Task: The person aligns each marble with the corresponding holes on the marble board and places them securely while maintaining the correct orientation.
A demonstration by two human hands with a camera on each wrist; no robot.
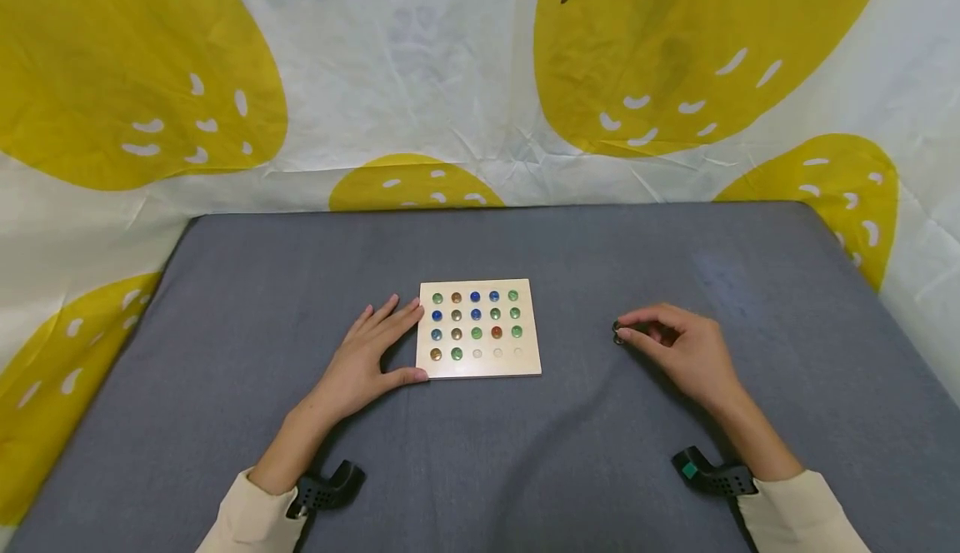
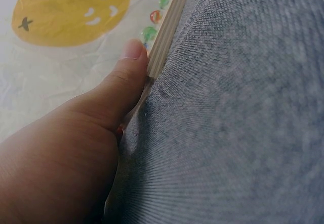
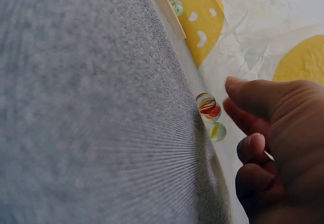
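Left hand (image 1: 360, 361): lies flat, open, against board (image 1: 478, 367), mid-desk.
Right hand (image 1: 686, 349): fingertips curl at loose marbles (image 3: 210, 116), right of board.
Risk: marbles may roll off across cloth (image 1: 525, 453).

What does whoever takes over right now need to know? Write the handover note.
Left hand: flat, fingers and thumb against the left edge of the wooden board.
Right hand: fingertips at three loose marbles on the grey cloth, right of the board; grip unclear.
Done: seventeen holes hold marbles.
Left: three empty holes, near row, right side.
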